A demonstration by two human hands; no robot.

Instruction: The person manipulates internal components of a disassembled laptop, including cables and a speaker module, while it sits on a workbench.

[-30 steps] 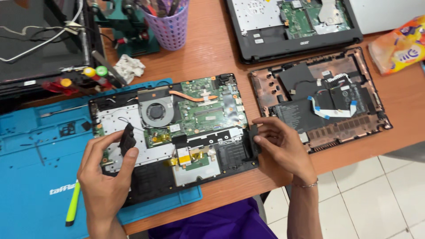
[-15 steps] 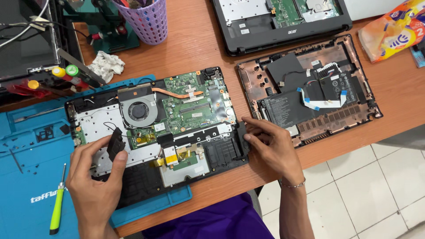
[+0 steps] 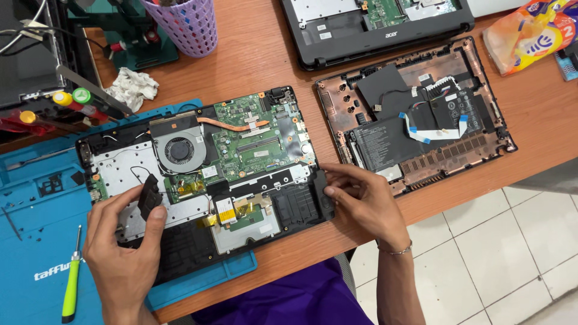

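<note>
An opened laptop base [image 3: 198,174] lies on the wooden desk with its green board, fan and copper heat pipe showing. My left hand [image 3: 123,247] pinches a small black speaker [image 3: 148,195] over the base's left side, a thin wire trailing from it. My right hand [image 3: 361,201] grips the other black speaker [image 3: 322,192] at the base's right front corner.
A second laptop shell [image 3: 415,120] with a battery and blue-tipped ribbon cables lies to the right. Another dark laptop [image 3: 373,30] sits behind. A blue work mat [image 3: 36,241] holds a green-handled screwdriver [image 3: 71,283]. A purple basket [image 3: 180,24] and a crumpled cloth [image 3: 133,87] stand at the back left.
The view has shifted, so everything sits a little further left and lower. Both hands stay on the two speakers at the base's sides.
</note>
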